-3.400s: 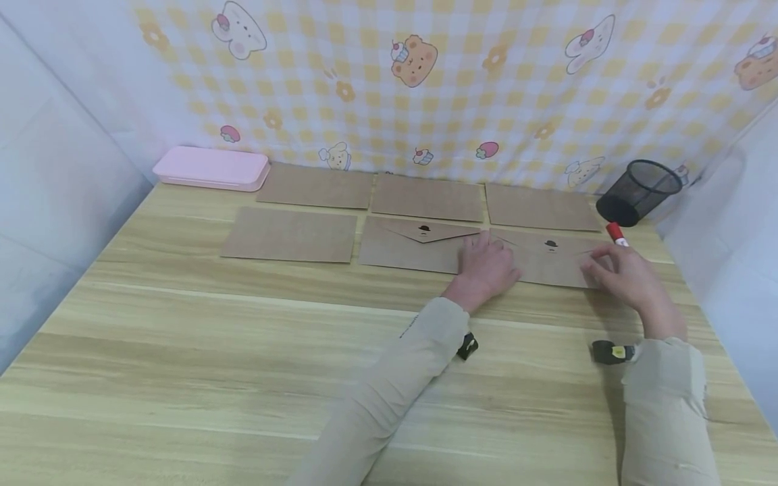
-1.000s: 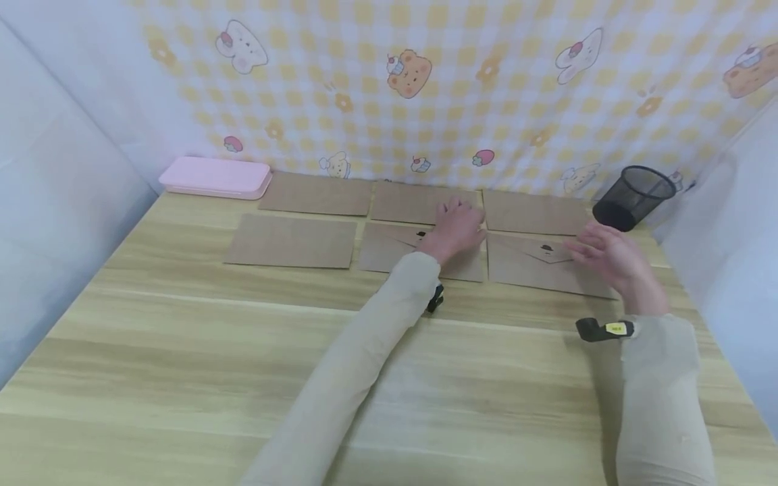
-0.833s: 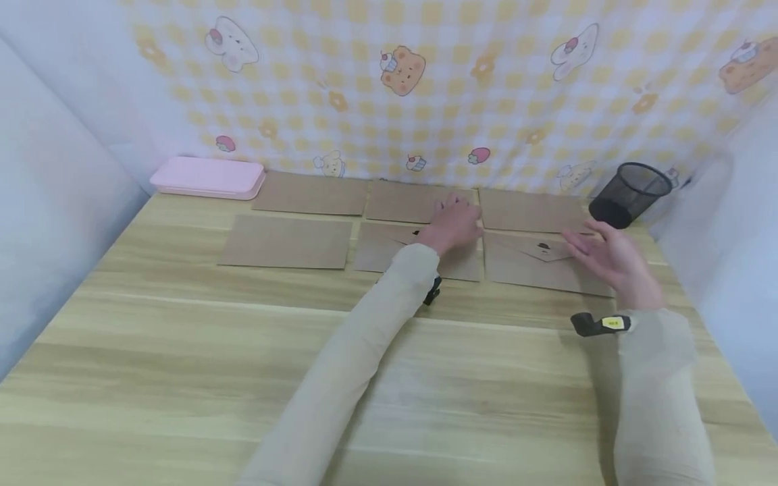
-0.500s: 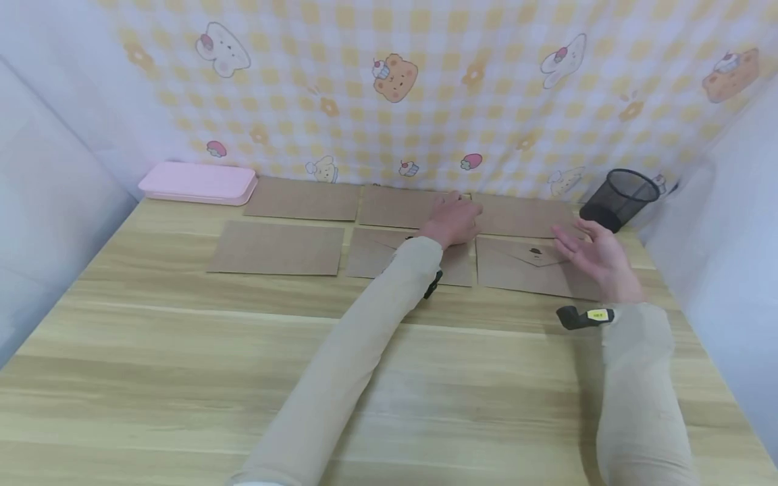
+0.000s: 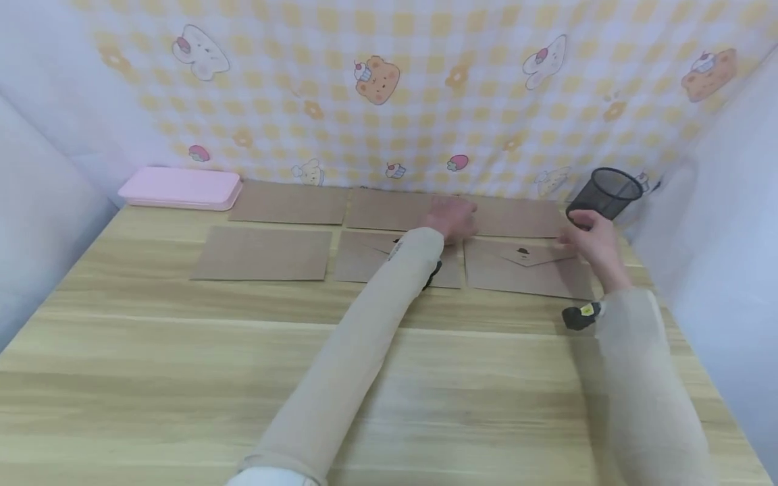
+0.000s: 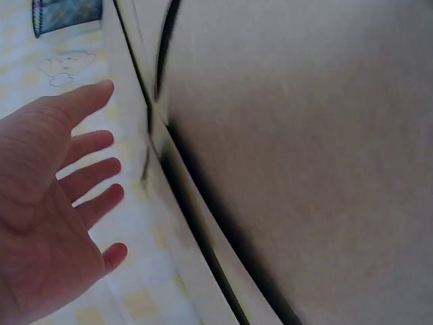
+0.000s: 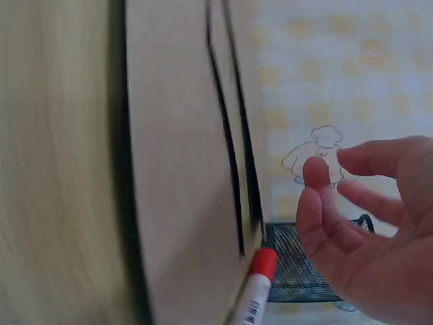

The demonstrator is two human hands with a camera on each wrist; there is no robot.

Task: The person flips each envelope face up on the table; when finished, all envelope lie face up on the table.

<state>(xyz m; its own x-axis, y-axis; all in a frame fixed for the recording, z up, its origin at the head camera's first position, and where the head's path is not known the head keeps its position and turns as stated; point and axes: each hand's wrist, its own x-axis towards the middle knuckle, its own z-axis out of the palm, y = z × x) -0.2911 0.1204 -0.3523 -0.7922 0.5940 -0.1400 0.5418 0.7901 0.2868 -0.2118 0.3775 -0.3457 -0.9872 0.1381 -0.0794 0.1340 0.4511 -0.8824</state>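
Note:
My left hand (image 5: 451, 217) reaches over the seam between the back middle envelope (image 5: 389, 209) and the back right envelope (image 5: 523, 217). Its fingers look relaxed and slightly spread in the left wrist view, holding nothing. The front middle envelope (image 5: 352, 260) is partly covered by that forearm. At the right end of the front right envelope (image 5: 523, 273), which has a V-shaped flap and a small hat print, hovers my right hand (image 5: 598, 246). Its fingers bend loosely toward the thumb with nothing between them. A red-capped marker (image 7: 262, 267) shows beside the envelopes in the right wrist view.
A black mesh pen cup (image 5: 608, 192) stands at the back right corner. At the back left lies a pink pencil case (image 5: 181, 187), beside the back left envelope (image 5: 288, 202). The front left envelope (image 5: 261, 253) lies flat. A checked cloth (image 5: 267, 81) hangs behind the wooden table (image 5: 182, 378).
My left hand has moved from the front envelopes to the back row. My right hand has left the front right envelope's edge, opened palm-up, then turned with its fingers bent in. The view has drifted.

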